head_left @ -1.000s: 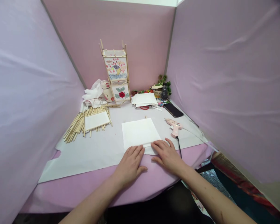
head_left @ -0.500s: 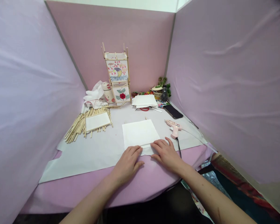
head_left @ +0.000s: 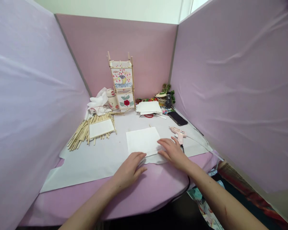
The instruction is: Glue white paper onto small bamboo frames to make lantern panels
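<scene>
A white paper sheet lies on the white table cover near the front edge, with a stick tip poking out beyond its far edge. My left hand rests at the sheet's near left edge, fingers together on top and thumb apart. At the sheet's right edge is my right hand, its fingertips touching the paper and its thumb spread. Neither hand is wrapped round anything. Just beyond my right hand lies a pink glue gun, its cord running toward the front edge.
Wooden sticks lie at the left under a framed white panel. Behind stand a stick-framed lantern, a bottle and tissues. A paper stack and a phone lie toward the back right.
My right hand has shifted from the sheet's near edge to its right edge. My left hand stays near the front left corner. The camera view has tilted up slightly.
</scene>
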Demonstrator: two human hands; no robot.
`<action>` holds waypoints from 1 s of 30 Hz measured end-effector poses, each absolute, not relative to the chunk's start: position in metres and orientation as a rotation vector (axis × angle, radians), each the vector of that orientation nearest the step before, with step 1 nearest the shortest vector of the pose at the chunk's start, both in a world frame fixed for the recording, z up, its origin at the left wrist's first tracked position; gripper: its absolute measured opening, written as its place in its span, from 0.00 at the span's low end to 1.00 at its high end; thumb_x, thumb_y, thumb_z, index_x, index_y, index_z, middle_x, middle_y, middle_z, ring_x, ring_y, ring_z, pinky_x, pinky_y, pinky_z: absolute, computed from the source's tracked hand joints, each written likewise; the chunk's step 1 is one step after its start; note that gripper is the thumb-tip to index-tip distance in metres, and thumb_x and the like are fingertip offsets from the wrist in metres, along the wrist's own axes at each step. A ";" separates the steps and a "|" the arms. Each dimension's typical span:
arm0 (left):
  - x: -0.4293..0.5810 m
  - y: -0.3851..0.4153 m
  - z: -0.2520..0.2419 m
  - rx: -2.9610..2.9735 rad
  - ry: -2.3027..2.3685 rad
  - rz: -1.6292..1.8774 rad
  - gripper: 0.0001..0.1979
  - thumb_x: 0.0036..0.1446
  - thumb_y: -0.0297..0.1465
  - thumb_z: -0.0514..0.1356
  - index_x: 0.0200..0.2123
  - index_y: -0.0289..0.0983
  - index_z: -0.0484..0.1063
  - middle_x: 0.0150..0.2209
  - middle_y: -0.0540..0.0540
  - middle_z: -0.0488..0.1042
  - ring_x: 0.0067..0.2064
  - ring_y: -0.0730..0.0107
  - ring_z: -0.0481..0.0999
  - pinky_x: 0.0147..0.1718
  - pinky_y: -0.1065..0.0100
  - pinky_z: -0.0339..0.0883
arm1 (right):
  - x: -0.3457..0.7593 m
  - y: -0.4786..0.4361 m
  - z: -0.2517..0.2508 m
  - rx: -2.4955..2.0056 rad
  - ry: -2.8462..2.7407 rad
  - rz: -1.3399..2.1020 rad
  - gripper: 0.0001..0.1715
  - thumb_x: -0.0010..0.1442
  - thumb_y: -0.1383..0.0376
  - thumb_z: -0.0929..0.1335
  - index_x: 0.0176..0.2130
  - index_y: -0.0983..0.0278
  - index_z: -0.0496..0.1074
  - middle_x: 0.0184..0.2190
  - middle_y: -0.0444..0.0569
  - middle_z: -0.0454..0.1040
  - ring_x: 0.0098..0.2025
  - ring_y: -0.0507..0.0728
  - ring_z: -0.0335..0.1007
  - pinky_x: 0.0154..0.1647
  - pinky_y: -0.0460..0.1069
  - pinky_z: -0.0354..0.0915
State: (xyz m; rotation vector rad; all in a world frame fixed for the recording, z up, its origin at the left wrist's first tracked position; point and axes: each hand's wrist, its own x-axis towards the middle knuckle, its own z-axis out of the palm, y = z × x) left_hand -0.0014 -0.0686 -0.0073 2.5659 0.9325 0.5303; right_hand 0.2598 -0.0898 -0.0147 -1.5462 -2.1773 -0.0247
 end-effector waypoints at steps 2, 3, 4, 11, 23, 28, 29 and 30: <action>-0.001 -0.048 0.000 2.575 0.988 0.625 0.21 0.65 0.40 0.52 0.59 0.40 0.63 0.58 0.39 0.68 0.59 0.57 0.66 0.59 0.54 0.62 | 0.264 -0.068 -0.009 -1.588 -2.177 -0.063 0.28 0.68 0.55 0.60 0.63 0.62 0.60 0.62 0.56 0.63 0.65 0.60 0.54 0.67 0.64 0.41; 0.000 -0.034 0.004 2.595 1.040 0.664 0.22 0.65 0.41 0.51 0.59 0.39 0.63 0.59 0.39 0.66 0.61 0.57 0.64 0.60 0.53 0.59 | 0.264 -0.056 -0.007 -1.623 -2.194 -0.050 0.31 0.68 0.54 0.59 0.65 0.63 0.56 0.64 0.56 0.59 0.67 0.61 0.49 0.67 0.64 0.39; 0.001 -0.019 0.006 2.624 1.099 0.650 0.25 0.65 0.42 0.50 0.61 0.38 0.61 0.62 0.38 0.63 0.64 0.56 0.59 0.62 0.52 0.55 | 0.264 -0.043 -0.005 -1.666 -2.226 -0.001 0.34 0.68 0.53 0.59 0.67 0.64 0.53 0.66 0.56 0.55 0.69 0.62 0.44 0.67 0.65 0.38; 0.011 0.061 -0.010 2.750 1.213 0.139 0.35 0.65 0.49 0.42 0.67 0.32 0.49 0.69 0.36 0.43 0.70 0.55 0.40 0.65 0.49 0.38 | 0.245 0.008 -0.005 -1.848 -2.373 0.411 0.49 0.65 0.42 0.54 0.70 0.71 0.38 0.71 0.56 0.33 0.72 0.60 0.25 0.68 0.61 0.32; 0.010 0.064 -0.025 2.750 1.245 0.117 0.39 0.64 0.53 0.40 0.68 0.32 0.47 0.69 0.36 0.44 0.70 0.55 0.41 0.65 0.50 0.39 | 0.246 -0.025 -0.004 -1.862 -2.404 0.517 0.52 0.63 0.41 0.54 0.70 0.72 0.38 0.71 0.59 0.33 0.72 0.62 0.23 0.69 0.63 0.32; 0.010 0.063 -0.025 2.745 1.243 0.130 0.39 0.64 0.53 0.40 0.68 0.32 0.47 0.69 0.37 0.44 0.70 0.54 0.41 0.65 0.50 0.38 | 0.251 -0.063 -0.005 -1.840 -2.425 0.477 0.50 0.64 0.41 0.55 0.70 0.71 0.39 0.70 0.59 0.35 0.72 0.63 0.27 0.69 0.65 0.34; 0.009 0.063 -0.026 2.747 1.245 0.129 0.40 0.64 0.54 0.39 0.68 0.32 0.47 0.69 0.37 0.44 0.70 0.54 0.40 0.65 0.50 0.38 | 0.251 -0.069 -0.006 -1.836 -2.430 0.464 0.51 0.64 0.41 0.55 0.70 0.72 0.38 0.70 0.59 0.34 0.72 0.63 0.27 0.69 0.64 0.33; 0.009 0.063 -0.026 2.749 1.248 0.128 0.40 0.64 0.54 0.39 0.68 0.31 0.46 0.69 0.37 0.44 0.70 0.54 0.40 0.65 0.50 0.37 | 0.252 -0.075 -0.008 -1.832 -2.434 0.448 0.51 0.64 0.41 0.55 0.70 0.72 0.38 0.70 0.58 0.34 0.72 0.63 0.26 0.69 0.64 0.33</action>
